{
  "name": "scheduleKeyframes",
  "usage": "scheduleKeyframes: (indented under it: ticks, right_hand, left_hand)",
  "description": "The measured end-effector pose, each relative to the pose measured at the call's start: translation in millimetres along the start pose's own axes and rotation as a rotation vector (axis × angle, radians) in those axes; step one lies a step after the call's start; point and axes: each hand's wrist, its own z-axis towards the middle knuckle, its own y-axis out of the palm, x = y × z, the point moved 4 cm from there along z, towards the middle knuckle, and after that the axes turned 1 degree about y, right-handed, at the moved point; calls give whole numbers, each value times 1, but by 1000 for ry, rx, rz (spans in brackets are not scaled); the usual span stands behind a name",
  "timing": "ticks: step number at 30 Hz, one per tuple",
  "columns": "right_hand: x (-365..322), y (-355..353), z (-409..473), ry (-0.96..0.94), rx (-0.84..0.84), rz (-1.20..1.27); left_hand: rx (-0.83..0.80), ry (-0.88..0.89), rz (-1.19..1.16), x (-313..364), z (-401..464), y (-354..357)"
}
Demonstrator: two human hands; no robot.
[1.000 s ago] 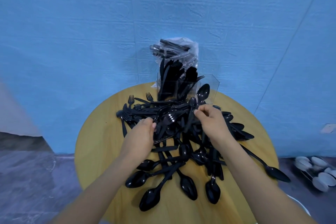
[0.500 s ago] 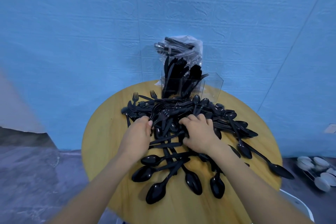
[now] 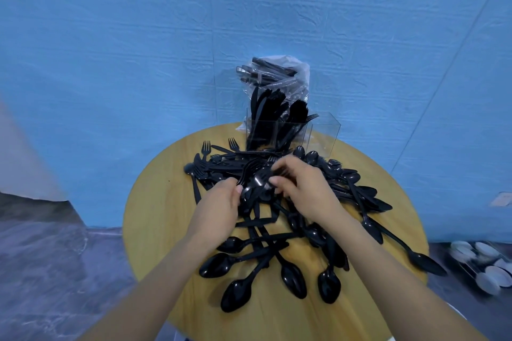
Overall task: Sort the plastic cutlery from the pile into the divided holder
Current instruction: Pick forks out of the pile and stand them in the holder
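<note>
left hand [image 3: 220, 203] — fingers curled, gripping a bunch of forks [image 3: 256, 178] | right hand [image 3: 300, 188] — curled fingertips pinching the same forks from the other side | cutlery pile [image 3: 279, 232] beneath and around both hands | divided holder [image 3: 322, 137] just beyond them, part-filled

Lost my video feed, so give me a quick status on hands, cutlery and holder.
Left hand and right hand both gripping forks over the pile. Clear holder at table's far edge, rightmost compartment looks empty. Nothing blocking.
</note>
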Motion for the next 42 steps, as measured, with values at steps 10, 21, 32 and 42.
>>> scheduleKeyframes:
  ticks: [10, 21, 32, 42]
  right_hand:
    - [18, -7, -4, 213, 173, 260]
    - [11, -7, -8, 143, 306, 359]
    - [2, 9, 6, 110, 195, 367]
    - [-29, 67, 51, 2, 113, 59]
  left_hand:
    - [-98, -63, -197, 15, -5, 8]
    - [-385, -211, -811, 38, -16, 20]
    - [-410, -271, -901, 23, -15, 12]
    - [99, -194, -663, -47, 4, -17]
